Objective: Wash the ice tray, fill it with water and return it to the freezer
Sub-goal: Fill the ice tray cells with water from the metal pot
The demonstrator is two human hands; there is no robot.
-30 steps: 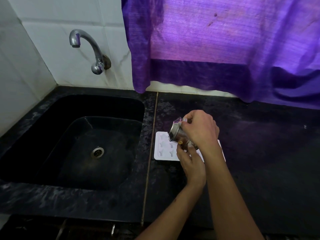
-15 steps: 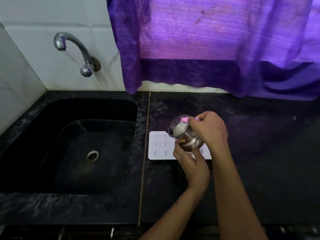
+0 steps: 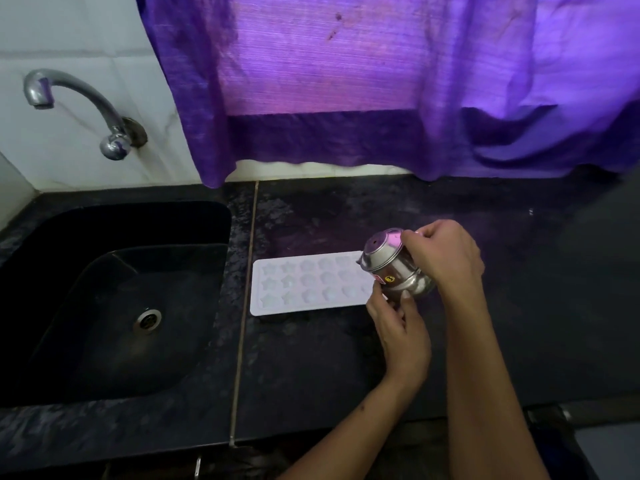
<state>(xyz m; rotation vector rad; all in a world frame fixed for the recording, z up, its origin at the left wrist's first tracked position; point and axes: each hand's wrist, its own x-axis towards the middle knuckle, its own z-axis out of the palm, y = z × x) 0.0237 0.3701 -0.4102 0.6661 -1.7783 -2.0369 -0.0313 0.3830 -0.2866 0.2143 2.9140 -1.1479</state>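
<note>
White ice tray [image 3: 304, 285] is lying flat on the dark counter [image 3: 485, 323], just right of the sink [image 3: 114, 306]. Both hands are gripping a tilted steel pot [image 3: 391, 266] over the tray's right end: right hand [image 3: 445, 252] curling round its top, left hand [image 3: 398, 327] pinching beneath.

Single head-worn wide-angle view, looking forward and steeply down from above onto the dark speckled stone worktop [image 3: 346, 375]. Close enough for both forearms to enter from the bottom edge. Black recessed sink [image 3: 114, 386] at left, white tiled wall [image 3: 86, 39] and purple hanging curtain [image 3: 346, 81] across the top.
</note>
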